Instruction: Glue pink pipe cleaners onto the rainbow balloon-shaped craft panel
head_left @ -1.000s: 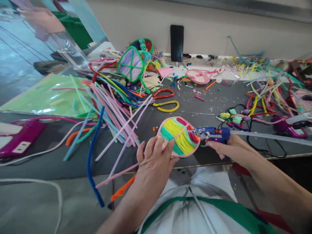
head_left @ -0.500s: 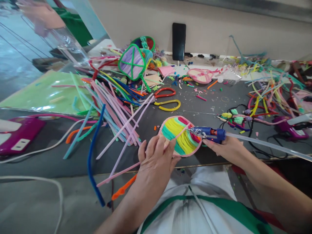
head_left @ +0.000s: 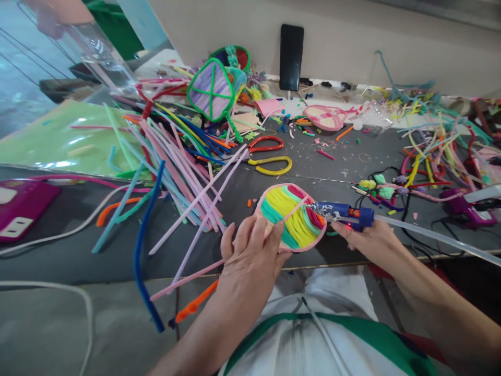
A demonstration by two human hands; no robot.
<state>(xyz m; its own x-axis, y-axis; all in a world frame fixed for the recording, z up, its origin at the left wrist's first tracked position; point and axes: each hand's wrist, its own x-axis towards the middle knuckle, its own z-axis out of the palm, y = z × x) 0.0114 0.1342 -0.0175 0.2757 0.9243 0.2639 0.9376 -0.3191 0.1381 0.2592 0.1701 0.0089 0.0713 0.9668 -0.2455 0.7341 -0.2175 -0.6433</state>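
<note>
Near the table's front edge lies a round craft piece [head_left: 299, 227], wrapped in yellow, teal and magenta strands and rimmed with pink pipe cleaner. My left hand [head_left: 252, 250] is closed on its left side, with the fingertips over the top. A pink pipe cleaner [head_left: 188, 279] passes beneath that hand, and a pink strip crosses the wrapped face. In my right hand [head_left: 371, 240] is a blue hot glue gun [head_left: 348, 215], its nozzle at the piece's right side. A long clear glue stick [head_left: 434, 237] sticks out of the gun's back.
Scissors [head_left: 270, 164] with red and yellow handles lie behind the piece. Loose pipe cleaners [head_left: 183, 177] spread to the left, by a green plastic packet [head_left: 58, 141]. A phone [head_left: 291, 57] leans on the back wall. Another person's hand [head_left: 66, 13] is beside a bottle [head_left: 105, 60].
The glue gun has shifted slightly right, its nozzle farther from the middle of the craft piece. My left hand keeps its hold. The whole view has tilted slightly.
</note>
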